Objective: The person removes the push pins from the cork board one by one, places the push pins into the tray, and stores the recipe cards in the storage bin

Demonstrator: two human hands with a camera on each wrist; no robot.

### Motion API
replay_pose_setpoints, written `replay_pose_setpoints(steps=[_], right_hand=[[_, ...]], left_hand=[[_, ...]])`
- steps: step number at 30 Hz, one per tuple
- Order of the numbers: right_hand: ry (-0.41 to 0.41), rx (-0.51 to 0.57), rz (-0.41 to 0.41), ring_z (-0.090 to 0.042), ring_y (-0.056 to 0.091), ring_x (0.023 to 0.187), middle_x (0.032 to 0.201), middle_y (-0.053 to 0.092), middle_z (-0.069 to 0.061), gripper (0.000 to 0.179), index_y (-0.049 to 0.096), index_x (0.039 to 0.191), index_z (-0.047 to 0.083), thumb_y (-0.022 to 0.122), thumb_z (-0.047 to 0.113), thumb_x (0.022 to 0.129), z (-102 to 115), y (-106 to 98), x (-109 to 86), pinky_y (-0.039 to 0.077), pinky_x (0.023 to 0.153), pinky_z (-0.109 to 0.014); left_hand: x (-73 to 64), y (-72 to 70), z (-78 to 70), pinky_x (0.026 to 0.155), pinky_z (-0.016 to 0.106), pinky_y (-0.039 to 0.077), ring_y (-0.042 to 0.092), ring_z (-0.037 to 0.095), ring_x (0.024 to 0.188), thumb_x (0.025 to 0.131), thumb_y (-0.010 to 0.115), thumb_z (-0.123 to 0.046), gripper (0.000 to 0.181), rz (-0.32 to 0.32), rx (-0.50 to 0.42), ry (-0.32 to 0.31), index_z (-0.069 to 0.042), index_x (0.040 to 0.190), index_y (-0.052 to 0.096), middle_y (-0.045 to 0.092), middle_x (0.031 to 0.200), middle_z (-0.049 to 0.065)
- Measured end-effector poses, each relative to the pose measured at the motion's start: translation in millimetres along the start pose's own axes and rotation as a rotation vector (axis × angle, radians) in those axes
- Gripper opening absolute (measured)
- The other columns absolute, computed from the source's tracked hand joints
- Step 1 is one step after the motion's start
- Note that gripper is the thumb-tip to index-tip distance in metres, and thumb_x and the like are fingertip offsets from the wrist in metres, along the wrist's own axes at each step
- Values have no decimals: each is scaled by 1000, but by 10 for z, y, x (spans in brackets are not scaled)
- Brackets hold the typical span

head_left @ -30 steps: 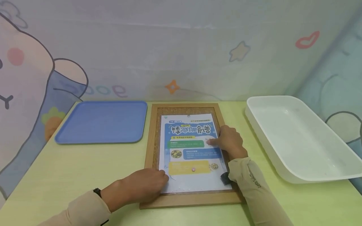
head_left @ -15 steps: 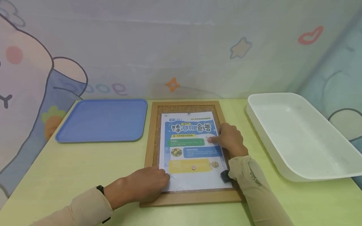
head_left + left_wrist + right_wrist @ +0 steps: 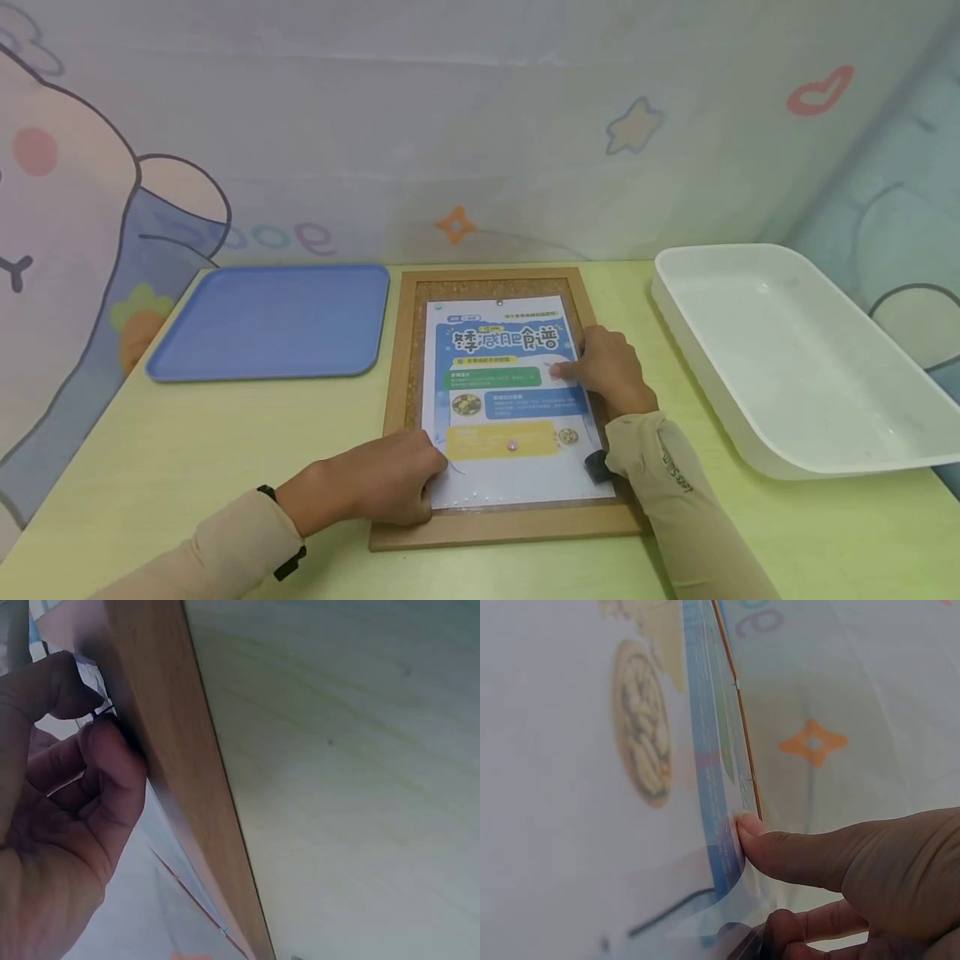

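Observation:
A printed poster (image 3: 517, 483) with blue, green and yellow panels lies on a cork board in a wooden frame (image 3: 517, 525). My left hand (image 3: 382, 479) has its fingers curled at the poster's lower left edge, over the frame's left side. In the left wrist view, the thumb and index fingertip of that left hand (image 3: 67, 765) come close together beside the wood; I cannot tell what is between them. My right hand (image 3: 611, 367) grips the board's right side, thumb on the poster. The right wrist view shows this thumb (image 3: 787, 855) straight, fingers bent below.
Left of the board lies a flat blue tray (image 3: 270, 321). A deep white tray (image 3: 810, 367) stands to the right. Small pins, including a pink one (image 3: 512, 446), show on the poster. A cartoon-printed backdrop (image 3: 480, 133) rises behind the pale green table (image 3: 247, 433).
My left hand has shifted slightly up and left, its knuckles rolled, baring more of the poster's lower left corner. The right hand has kept its place on the board.

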State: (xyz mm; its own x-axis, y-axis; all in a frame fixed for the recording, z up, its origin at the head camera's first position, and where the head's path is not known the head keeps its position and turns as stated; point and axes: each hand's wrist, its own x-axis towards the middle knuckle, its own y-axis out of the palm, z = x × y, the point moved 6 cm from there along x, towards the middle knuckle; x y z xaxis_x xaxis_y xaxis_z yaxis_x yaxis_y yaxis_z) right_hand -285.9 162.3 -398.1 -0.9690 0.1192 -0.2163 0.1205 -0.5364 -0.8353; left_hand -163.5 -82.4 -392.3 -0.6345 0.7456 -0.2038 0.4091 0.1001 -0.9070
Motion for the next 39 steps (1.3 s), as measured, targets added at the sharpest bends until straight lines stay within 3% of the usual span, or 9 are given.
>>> replay_pose_setpoints(steps=[3,7,16,25,31,39], right_hand=[[-8,0,-1,-26,67,74,93,68,-17,46,61,109,0,85,27,80,-3,0,1,49,59,-28],[-7,12,3,-26,68,74,94,68,-17,48,61,111,0,85,27,79,-9,3,11,51,59,-28],[-7,25,8,-27,68,75,96,68,-18,48,61,112,0,85,26,79,-2,-8,14,52,61,-28],[-10,23,11,-27,67,77,97,68,-18,47,62,111,0,85,27,80,1,-30,-3,51,63,-29],[-11,13,6,-27,67,78,97,68,-18,49,62,112,0,85,27,79,-11,-33,0,54,66,-32],[-27,5,2,-27,66,78,96,67,-17,48,62,110,0,86,28,78,-4,-28,7,52,66,-33]], left_hand=[[-9,-21,38,50,22,19,22,4,54,74,64,-3,24,3,-66,3,-17,62,49,26,57,-11],[-27,-58,95,52,20,25,30,4,56,76,67,-6,24,-8,-148,-5,-17,63,50,33,58,-11],[-51,-57,79,52,21,24,30,5,58,78,66,-3,22,-10,-111,-18,-16,65,53,32,59,-9],[-54,-102,68,51,19,35,41,5,59,89,67,-2,21,-16,-175,-57,-12,71,62,46,61,-7],[-58,-244,132,53,20,41,48,9,62,89,69,-1,21,-92,-184,-124,-10,71,64,54,66,-4],[-133,-406,385,50,20,35,42,8,58,88,60,10,28,-197,-165,-190,-9,67,59,49,64,-3]])
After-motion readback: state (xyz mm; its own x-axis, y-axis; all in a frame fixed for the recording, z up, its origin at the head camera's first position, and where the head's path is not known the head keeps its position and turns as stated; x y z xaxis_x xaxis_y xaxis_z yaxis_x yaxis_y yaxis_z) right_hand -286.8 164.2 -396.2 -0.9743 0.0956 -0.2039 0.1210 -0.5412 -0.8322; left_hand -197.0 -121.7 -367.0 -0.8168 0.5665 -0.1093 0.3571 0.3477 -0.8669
